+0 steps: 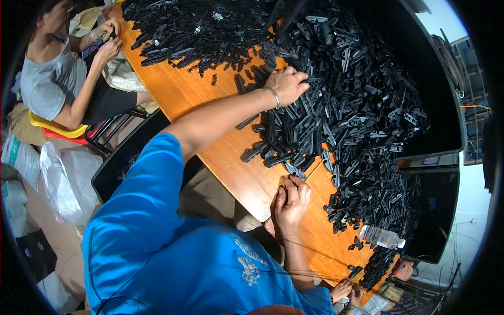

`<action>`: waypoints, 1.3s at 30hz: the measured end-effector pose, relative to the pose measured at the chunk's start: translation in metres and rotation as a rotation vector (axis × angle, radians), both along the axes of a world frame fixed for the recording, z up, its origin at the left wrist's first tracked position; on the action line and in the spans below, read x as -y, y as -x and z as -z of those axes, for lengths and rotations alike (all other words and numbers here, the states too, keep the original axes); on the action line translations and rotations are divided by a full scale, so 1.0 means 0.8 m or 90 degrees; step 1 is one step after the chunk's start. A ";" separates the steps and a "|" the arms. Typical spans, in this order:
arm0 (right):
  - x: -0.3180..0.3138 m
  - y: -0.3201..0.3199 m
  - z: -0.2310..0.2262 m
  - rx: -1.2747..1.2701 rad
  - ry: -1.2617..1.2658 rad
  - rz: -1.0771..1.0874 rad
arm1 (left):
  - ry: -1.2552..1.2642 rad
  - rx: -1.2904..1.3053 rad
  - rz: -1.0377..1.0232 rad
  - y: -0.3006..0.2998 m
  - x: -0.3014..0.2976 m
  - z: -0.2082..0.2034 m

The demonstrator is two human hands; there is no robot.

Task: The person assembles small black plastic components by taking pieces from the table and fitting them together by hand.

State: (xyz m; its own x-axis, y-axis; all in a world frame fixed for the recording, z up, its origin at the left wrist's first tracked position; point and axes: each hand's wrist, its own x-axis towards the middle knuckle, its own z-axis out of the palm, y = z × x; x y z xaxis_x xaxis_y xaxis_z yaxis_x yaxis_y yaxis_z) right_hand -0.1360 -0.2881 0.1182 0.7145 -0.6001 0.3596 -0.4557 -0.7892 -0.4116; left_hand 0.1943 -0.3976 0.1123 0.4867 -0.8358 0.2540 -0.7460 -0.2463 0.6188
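My left hand [287, 86], with a band on its wrist, reaches over the near edge of a large heap of slim black plastic pieces [346, 94]. Its fingers are apart and seem to hold nothing. By the table's near edge, my right hand [292, 203] is curled with the fingers drawn together. One black piece [295, 170] lies at its fingertips; whether the hand grips it or something smaller is hidden. Between my hands, loose black pieces [273, 149] spread over the orange wooden table [226, 157].
Another heap of dark pieces [205, 31] covers the table's far left. A clear plastic bottle [382, 237] lies on its side at the right. Large black bins [436, 210] stand behind the heap. At the left, a co-worker [58, 79] sits on a chair; another person's hand [342, 290] shows lower right.
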 end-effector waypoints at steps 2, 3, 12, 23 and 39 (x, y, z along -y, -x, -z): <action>0.000 0.000 0.001 0.001 0.002 -0.001 | 0.035 0.022 0.077 0.003 -0.022 -0.002; -0.001 0.002 0.001 0.001 0.006 0.001 | 0.036 0.021 0.085 0.000 -0.028 -0.016; 0.002 -0.004 0.000 0.012 0.004 0.002 | 0.154 0.128 -0.191 -0.138 0.042 0.017; 0.002 -0.005 -0.003 0.004 0.005 0.010 | -0.033 0.101 -0.098 -0.095 0.058 0.019; 0.001 0.007 0.006 0.025 0.009 0.004 | 0.122 0.096 0.029 -0.035 0.019 0.028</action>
State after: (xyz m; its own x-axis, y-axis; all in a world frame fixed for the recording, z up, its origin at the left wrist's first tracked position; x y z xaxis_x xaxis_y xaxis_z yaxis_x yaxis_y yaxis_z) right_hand -0.1420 -0.2890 0.1137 0.6956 -0.5992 0.3962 -0.4445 -0.7924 -0.4178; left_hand 0.2223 -0.4125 0.0901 0.3943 -0.7852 0.4774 -0.8410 -0.0989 0.5320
